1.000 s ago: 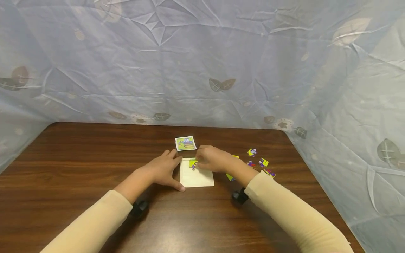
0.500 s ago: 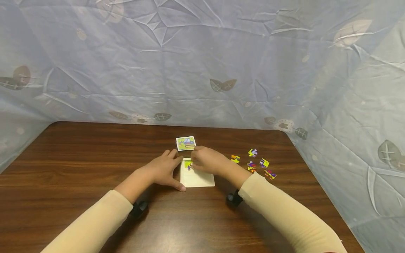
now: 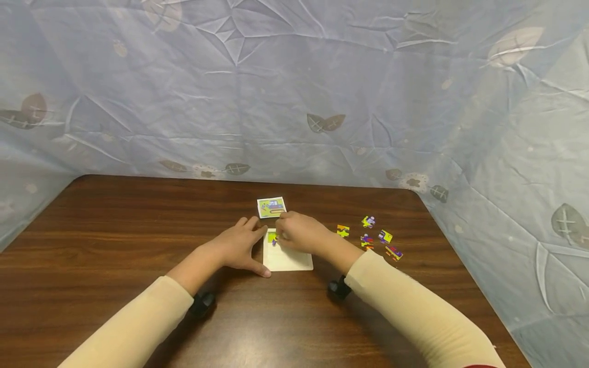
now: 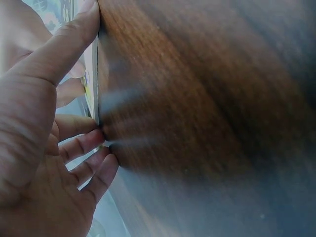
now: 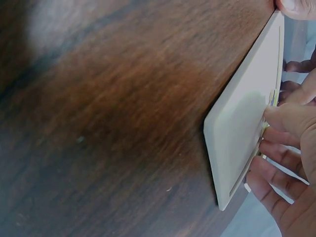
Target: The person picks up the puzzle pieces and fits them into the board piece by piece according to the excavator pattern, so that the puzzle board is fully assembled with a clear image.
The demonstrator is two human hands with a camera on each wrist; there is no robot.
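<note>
A shallow white puzzle tray (image 3: 289, 262) lies flat on the table between the hands. My left hand (image 3: 238, 248) rests at its left side with spread fingers. The thumb touches the near left corner and the index finger the far left one. A green and purple jigsaw piece (image 3: 272, 237) sits in the tray's far left corner. My right hand (image 3: 301, 233) bends over the tray's far edge, thumb and fingers pinching at this piece. Its right part is hidden under the fingers. In the right wrist view the thumb and fingers (image 5: 281, 148) meet at the tray's rim.
Beyond the tray lies a small picture card (image 3: 271, 207) showing an excavator. To the right are several loose jigsaw pieces, among them a yellow and orange one (image 3: 342, 231) and a striped one (image 3: 393, 252). A patterned cloth (image 3: 276, 102) hangs behind the dark wooden table (image 3: 138, 225).
My right hand has shifted left with the jigsaw piece, which now sits closer to the tray's far left corner. A yellow and orange piece has come fully into view. The left hand stays put.
</note>
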